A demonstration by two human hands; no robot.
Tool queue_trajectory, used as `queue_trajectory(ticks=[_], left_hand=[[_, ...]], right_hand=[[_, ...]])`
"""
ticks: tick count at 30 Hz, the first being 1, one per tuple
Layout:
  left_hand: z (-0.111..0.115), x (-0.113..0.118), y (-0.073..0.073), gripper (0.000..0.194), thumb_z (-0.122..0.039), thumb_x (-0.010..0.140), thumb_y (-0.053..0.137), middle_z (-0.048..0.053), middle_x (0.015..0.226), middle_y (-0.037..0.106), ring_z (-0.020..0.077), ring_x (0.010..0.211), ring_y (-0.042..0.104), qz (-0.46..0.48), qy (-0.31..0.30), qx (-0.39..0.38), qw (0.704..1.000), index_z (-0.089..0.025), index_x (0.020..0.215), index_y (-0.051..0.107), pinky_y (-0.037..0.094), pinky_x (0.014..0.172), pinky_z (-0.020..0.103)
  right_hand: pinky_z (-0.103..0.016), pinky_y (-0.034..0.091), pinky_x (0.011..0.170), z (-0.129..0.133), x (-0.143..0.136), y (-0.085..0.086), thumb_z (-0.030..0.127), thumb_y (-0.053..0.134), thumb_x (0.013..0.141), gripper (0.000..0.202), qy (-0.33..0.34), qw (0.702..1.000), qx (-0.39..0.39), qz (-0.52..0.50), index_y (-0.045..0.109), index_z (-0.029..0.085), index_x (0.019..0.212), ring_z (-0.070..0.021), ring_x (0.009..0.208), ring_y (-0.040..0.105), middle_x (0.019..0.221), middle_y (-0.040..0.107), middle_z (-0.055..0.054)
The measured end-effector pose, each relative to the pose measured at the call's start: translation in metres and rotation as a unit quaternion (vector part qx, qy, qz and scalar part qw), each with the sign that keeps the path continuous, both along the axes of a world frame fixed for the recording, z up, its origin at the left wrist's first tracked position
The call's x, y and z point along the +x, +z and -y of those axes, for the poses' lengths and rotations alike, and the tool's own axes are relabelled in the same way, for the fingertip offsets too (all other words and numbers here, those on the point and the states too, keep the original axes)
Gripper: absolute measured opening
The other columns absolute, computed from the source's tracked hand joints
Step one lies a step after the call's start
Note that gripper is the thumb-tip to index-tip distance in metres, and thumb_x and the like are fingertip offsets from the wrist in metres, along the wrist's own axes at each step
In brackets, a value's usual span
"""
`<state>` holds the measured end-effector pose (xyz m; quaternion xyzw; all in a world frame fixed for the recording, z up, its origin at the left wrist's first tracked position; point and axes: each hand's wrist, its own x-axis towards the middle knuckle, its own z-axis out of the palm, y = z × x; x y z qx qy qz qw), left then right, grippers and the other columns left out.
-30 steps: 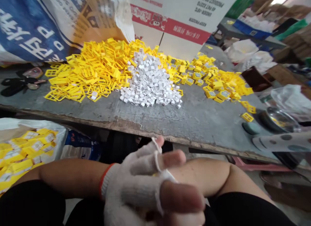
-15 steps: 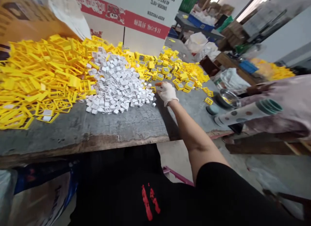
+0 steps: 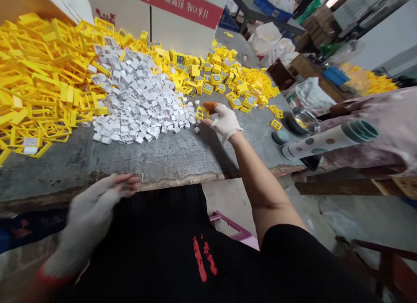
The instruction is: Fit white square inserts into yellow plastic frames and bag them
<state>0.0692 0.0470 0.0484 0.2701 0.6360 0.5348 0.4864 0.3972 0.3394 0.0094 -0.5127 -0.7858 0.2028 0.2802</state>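
Note:
My right hand (image 3: pixel 224 120), in a white glove with bare fingertips and an orange cover on one finger, pinches a small yellow plastic frame (image 3: pixel 202 113) with crossbars. It is just above the table, at the right edge of a heap of small white plastic caps (image 3: pixel 140 94). At lower left, my left hand (image 3: pixel 97 207), also gloved, hovers by the table's front edge. Motion blurs its fingers, and I cannot see anything in them. Beyond my right hand lie yellow blocks with grey-white inserts (image 3: pixel 216 79).
Long yellow frames (image 3: pixel 42 81) are heaped on the left. A printed carton (image 3: pixel 182 27) stands behind the heaps. To the right are a metal bowl (image 3: pixel 302 120), a round lid (image 3: pixel 280 137) and a white tumbler (image 3: pixel 319 142) lying tilted, beside another person's sleeve (image 3: pixel 374 129).
My left hand has come into view at lower left. My right hand now shows the yellow frame lifted between its fingers. The camera view has tilted down and shifted slightly.

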Motion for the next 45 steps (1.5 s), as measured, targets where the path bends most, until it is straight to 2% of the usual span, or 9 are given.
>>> queue_trajectory(ticks=[3, 8, 11, 15, 20, 24, 30, 37, 45], left_hand=[[-0.03, 0.036, -0.024, 0.069, -0.054, 0.075, 0.108, 0.021, 0.125, 0.087, 0.0339, 0.104, 0.084, 0.235, -0.138, -0.017, 0.962, -0.016, 0.128, 0.085, 0.07, 0.081, 0.04], [-0.034, 0.059, -0.028, 0.06, -0.053, 0.086, 0.103, 0.018, 0.124, 0.085, 0.0284, 0.1, 0.08, 0.348, -0.192, 0.013, 0.918, -0.017, 0.13, 0.084, 0.068, 0.079, 0.034], [-0.023, 0.049, -0.022, 0.063, -0.047, 0.071, 0.113, 0.012, 0.114, 0.086, 0.0256, 0.093, 0.078, 0.34, -0.138, -0.014, 0.93, -0.02, 0.122, 0.087, 0.067, 0.069, 0.03], [-0.017, 0.039, -0.016, 0.05, -0.034, 0.067, 0.111, 0.009, 0.103, 0.085, 0.0221, 0.08, 0.075, 0.304, -0.057, -0.015, 0.951, -0.02, 0.108, 0.087, 0.064, 0.059, 0.028], [-0.014, 0.041, -0.022, 0.042, -0.028, 0.073, 0.101, 0.011, 0.104, 0.083, 0.0217, 0.076, 0.073, 0.29, -0.031, -0.023, 0.956, -0.017, 0.11, 0.085, 0.06, 0.054, 0.027], [-0.016, 0.044, -0.029, 0.027, -0.027, 0.09, 0.089, 0.012, 0.105, 0.082, 0.0217, 0.079, 0.075, 0.297, -0.04, -0.028, 0.954, -0.016, 0.114, 0.082, 0.059, 0.055, 0.026], [-0.023, 0.051, -0.027, 0.021, -0.033, 0.107, 0.073, 0.014, 0.107, 0.083, 0.0217, 0.075, 0.075, 0.335, -0.101, -0.03, 0.936, -0.016, 0.117, 0.081, 0.058, 0.055, 0.027], [-0.015, 0.055, -0.028, 0.024, -0.035, 0.105, 0.084, 0.015, 0.119, 0.085, 0.0231, 0.086, 0.08, 0.387, -0.131, 0.016, 0.913, -0.016, 0.121, 0.084, 0.063, 0.062, 0.027], [-0.008, 0.041, -0.034, 0.04, -0.042, 0.087, 0.103, 0.013, 0.111, 0.085, 0.0245, 0.087, 0.078, 0.378, -0.108, 0.001, 0.92, -0.02, 0.117, 0.089, 0.063, 0.063, 0.028]], right_hand=[[-0.057, 0.063, 0.116, 0.084, -0.023, 0.011, 0.056, 0.094, 0.093, 0.071, 0.135, 0.99, 0.03, -0.032, 0.076, 0.028, 0.156, -0.0339, 0.125, 0.079, 0.138, 0.085, -0.009], [-0.049, 0.061, 0.103, 0.186, -0.054, 0.008, 0.079, 0.078, 0.103, 0.076, 0.272, 0.962, 0.014, -0.007, 0.072, 0.029, 0.161, -0.0322, 0.115, 0.079, 0.13, 0.086, -0.011], [-0.049, 0.063, 0.106, 0.164, -0.039, -0.005, 0.064, 0.078, 0.108, 0.059, 0.213, 0.975, 0.012, -0.068, 0.074, 0.032, 0.156, -0.0303, 0.118, 0.078, 0.133, 0.084, -0.008], [-0.056, 0.062, 0.11, 0.08, -0.016, -0.017, 0.024, 0.081, 0.098, 0.028, -0.031, 0.999, -0.011, 0.006, 0.084, 0.03, 0.126, -0.0306, 0.112, 0.077, 0.127, 0.081, -0.008], [-0.058, 0.06, 0.113, 0.028, -0.029, -0.016, 0.013, 0.084, 0.087, 0.02, -0.043, 0.991, -0.044, 0.119, 0.08, 0.028, 0.1, -0.031, 0.106, 0.075, 0.11, 0.079, -0.006], [-0.047, 0.065, 0.097, 0.067, -0.039, -0.013, 0.024, 0.086, 0.087, 0.022, 0.026, 0.991, -0.085, -0.1, 0.08, 0.028, 0.108, -0.0239, 0.094, 0.073, 0.097, 0.075, 0.0], [-0.041, 0.067, 0.093, 0.16, -0.062, -0.009, 0.066, 0.102, 0.083, 0.049, 0.113, 0.904, -0.157, -0.381, 0.082, 0.033, 0.112, -0.0218, 0.096, 0.078, 0.104, 0.082, 0.002], [-0.057, 0.066, 0.106, 0.2, -0.079, -0.004, 0.066, 0.081, 0.102, 0.032, 0.114, 0.968, -0.008, -0.224, 0.084, 0.035, 0.11, -0.0323, 0.108, 0.08, 0.112, 0.086, -0.005], [-0.05, 0.065, 0.108, 0.195, -0.069, -0.007, 0.058, 0.064, 0.116, 0.034, 0.257, 0.96, 0.055, -0.093, 0.088, 0.035, 0.124, -0.0285, 0.12, 0.08, 0.135, 0.087, -0.004]])
